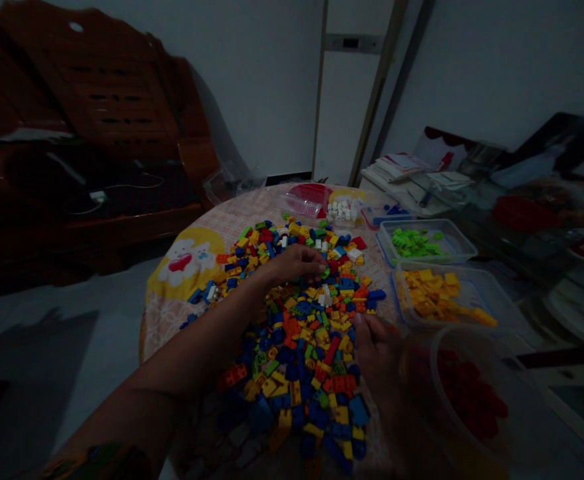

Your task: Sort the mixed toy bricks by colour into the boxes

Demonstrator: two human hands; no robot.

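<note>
A wide heap of mixed toy building bricks point(292, 327) in blue, yellow, orange, green, red and white is spread over the round table. My left hand point(299, 263) reaches across its middle, with the fingers closed on a small green brick point(325, 273) at their tips. At the heap's right edge is my right hand point(378, 347), thumb and fingers drawn together. What it holds, if anything, is too dark to make out. Near it stand clear plastic boxes of yellow bricks point(429, 293) and green bricks point(415, 243).
A round clear tub point(439, 393) with red bricks point(472, 397) sits at the front right. White bricks point(342, 209) and a box with blue bricks point(391, 212) are at the back. A patterned cloth point(172, 320) covers the table. A wooden bench point(117, 127) stands left; a cluttered glass table is right.
</note>
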